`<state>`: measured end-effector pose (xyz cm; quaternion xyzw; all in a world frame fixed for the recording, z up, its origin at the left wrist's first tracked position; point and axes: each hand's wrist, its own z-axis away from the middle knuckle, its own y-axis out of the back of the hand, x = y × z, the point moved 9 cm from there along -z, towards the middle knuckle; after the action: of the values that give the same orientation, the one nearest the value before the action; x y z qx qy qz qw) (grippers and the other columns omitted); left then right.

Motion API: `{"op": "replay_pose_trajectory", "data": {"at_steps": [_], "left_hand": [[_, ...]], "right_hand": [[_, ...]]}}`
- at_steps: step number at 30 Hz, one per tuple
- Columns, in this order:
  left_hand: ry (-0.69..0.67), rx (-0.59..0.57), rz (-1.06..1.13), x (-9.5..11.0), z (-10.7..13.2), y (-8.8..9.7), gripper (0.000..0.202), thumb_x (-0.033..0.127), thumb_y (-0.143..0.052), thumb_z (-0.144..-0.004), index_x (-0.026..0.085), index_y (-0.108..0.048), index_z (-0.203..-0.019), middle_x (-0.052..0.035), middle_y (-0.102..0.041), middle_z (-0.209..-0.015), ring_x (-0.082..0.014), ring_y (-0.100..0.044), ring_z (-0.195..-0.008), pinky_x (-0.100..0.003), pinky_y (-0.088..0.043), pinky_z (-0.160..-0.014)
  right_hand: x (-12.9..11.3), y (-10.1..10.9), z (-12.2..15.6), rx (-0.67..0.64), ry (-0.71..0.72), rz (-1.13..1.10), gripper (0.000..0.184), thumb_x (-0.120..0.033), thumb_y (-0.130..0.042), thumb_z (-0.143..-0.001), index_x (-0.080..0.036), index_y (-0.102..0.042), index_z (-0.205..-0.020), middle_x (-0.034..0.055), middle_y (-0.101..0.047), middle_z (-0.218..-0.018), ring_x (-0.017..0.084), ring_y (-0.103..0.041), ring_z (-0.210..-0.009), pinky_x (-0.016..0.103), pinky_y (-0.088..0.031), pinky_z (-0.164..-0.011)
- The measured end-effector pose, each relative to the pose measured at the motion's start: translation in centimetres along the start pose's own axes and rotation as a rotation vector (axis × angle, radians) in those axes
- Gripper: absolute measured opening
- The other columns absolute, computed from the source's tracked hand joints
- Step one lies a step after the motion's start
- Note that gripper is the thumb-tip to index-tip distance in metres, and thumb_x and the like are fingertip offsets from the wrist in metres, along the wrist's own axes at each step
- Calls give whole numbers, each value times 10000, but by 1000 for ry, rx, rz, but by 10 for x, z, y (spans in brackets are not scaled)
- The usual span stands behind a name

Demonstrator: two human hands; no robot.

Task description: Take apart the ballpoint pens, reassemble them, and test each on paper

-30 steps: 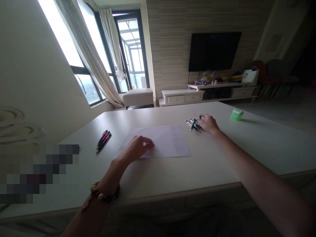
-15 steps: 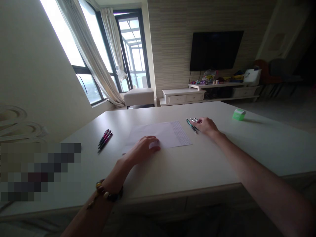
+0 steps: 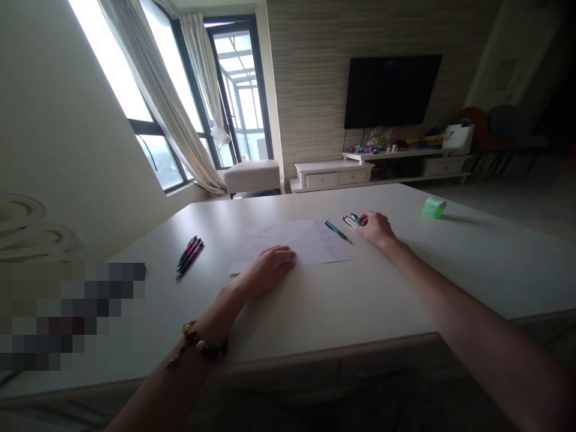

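Note:
A white sheet of paper (image 3: 297,241) with writing down its right side lies on the pale table (image 3: 342,294). My left hand (image 3: 269,270) rests flat on the sheet's near edge, fingers stretched out. My right hand (image 3: 377,228) is closed over a small bunch of green pens (image 3: 352,219) just right of the sheet. One green pen (image 3: 337,230) lies apart from the bunch, at the paper's right edge.
A few dark red pens (image 3: 189,251) lie together at the left of the table. A small green box (image 3: 433,207) stands at the far right. Beyond the table are a stool, a low white cabinet and a wall television.
The bunch of green pens has been drawn together under my right hand, and one pen now lies apart by the paper. My left hand slid slightly right along the sheet.

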<state>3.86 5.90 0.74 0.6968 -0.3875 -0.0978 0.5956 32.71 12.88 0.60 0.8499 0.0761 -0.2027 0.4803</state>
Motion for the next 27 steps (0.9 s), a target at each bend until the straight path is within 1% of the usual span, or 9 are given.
{"op": "replay_pose_trajectory", "data": {"at_steps": [3,6,8,10,13,16,19,22,27], "left_hand": [[-11,1,3,0,-1,-1,356,382,-427,-892,237,-628,-1148,-36,-602,-1220,-222,-533,-1153,-342,-398,-1019],[-21,1,-5,0,0,-1,359,380,-420,-897,233,-626,-1152,-39,-597,-1228,-220,-530,-1158,-337,-395,-1023],[-26,4,-5,0,0,-1,359,380,-422,-897,235,-625,-1155,-39,-593,-1234,-221,-531,-1160,-337,-395,-1025],[-27,4,-3,0,0,-1,358,381,-424,-896,241,-624,-1158,-37,-593,-1236,-222,-532,-1160,-341,-395,-1027],[-18,5,-1,-2,0,-1,365,382,-424,-894,238,-621,-1166,-39,-588,-1246,-226,-523,-1172,-353,-387,-1037],[-5,2,2,-3,0,-2,380,392,-421,-893,234,-614,-1180,-38,-572,-1270,-229,-500,-1200,-360,-371,-1051],[5,-5,3,-4,1,-2,389,413,-419,-891,243,-614,-1183,-36,-560,-1287,-232,-493,-1209,-357,-364,-1055],[15,-10,-5,-4,1,-1,399,425,-418,-890,244,-611,-1189,-39,-553,-1295,-232,-496,-1207,-350,-361,-1056],[11,-19,-13,-2,1,-1,404,417,-407,-897,231,-607,-1195,-44,-555,-1292,-228,-499,-1203,-346,-365,-1051]], "right_hand": [[0,11,1,58,-32,-100,155,-135,-587,-686,-151,-658,-823,57,-678,-772,169,-603,-686,251,-443,-654],[-10,20,3,110,5,-232,150,-147,-583,-703,-143,-650,-837,52,-677,-762,148,-603,-671,234,-449,-656],[-22,20,6,105,64,-308,157,-159,-586,-712,-144,-645,-857,47,-675,-764,137,-605,-677,223,-454,-664],[-37,13,12,58,134,-333,158,-161,-591,-715,-150,-641,-864,38,-670,-758,131,-604,-678,215,-456,-661],[-59,-4,22,-54,238,-255,169,-134,-605,-697,-158,-645,-860,28,-658,-746,128,-594,-675,209,-450,-656],[-70,-17,29,-131,296,-123,188,-131,-609,-701,-168,-653,-880,34,-660,-763,139,-593,-693,221,-440,-678],[-69,-21,31,-145,291,-2,173,-196,-601,-733,-184,-656,-896,54,-670,-776,171,-605,-715,250,-434,-671],[-63,-23,30,-152,249,79,166,-259,-591,-746,-191,-660,-880,79,-680,-792,207,-622,-736,271,-431,-646],[-60,-23,29,-155,234,177,161,-245,-558,-763,-175,-650,-876,112,-690,-827,238,-639,-793,285,-428,-644]]}}
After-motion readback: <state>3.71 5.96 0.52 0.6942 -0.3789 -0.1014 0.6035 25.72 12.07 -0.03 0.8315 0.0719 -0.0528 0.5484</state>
